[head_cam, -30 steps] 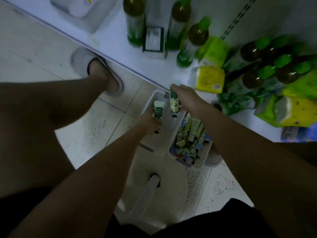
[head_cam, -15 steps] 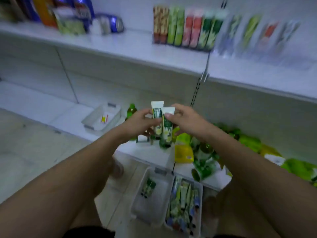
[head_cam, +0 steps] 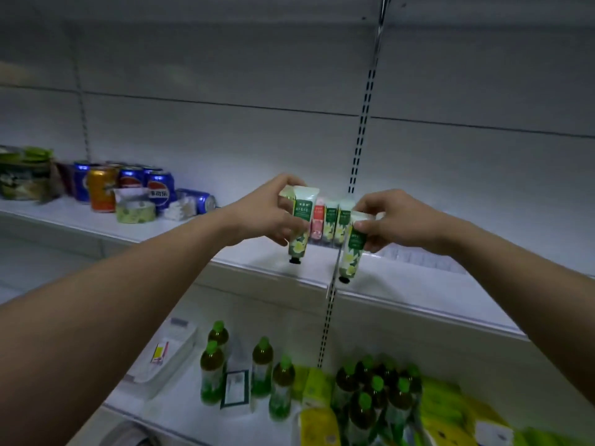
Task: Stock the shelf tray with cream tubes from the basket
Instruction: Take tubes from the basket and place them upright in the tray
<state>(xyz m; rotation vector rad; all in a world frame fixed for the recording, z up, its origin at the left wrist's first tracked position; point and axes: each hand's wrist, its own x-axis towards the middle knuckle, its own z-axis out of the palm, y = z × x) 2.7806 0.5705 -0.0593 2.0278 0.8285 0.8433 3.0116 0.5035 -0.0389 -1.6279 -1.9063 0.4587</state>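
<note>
Tubes, two, cap down. Left hand [head_cam: 273, 214] fingers pinch one green cream tube [head_cam: 301, 226] near its crimp. Right hand [head_cam: 391, 222] fingertips pinch second tube [head_cam: 352, 249] likewise.

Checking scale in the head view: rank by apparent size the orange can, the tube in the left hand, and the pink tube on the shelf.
1. Tube in the left hand, though it is nearer the camera.
2. Orange can.
3. Pink tube, partly hidden.

Dim, bluish light falls on white shelving with a pale back panel [head_cam: 225, 75]. A slotted upright [head_cam: 362, 123] rises just behind the hands. Below them runs the middle shelf [head_cam: 418, 294], then a lower shelf [head_cam: 180, 410].
</note>
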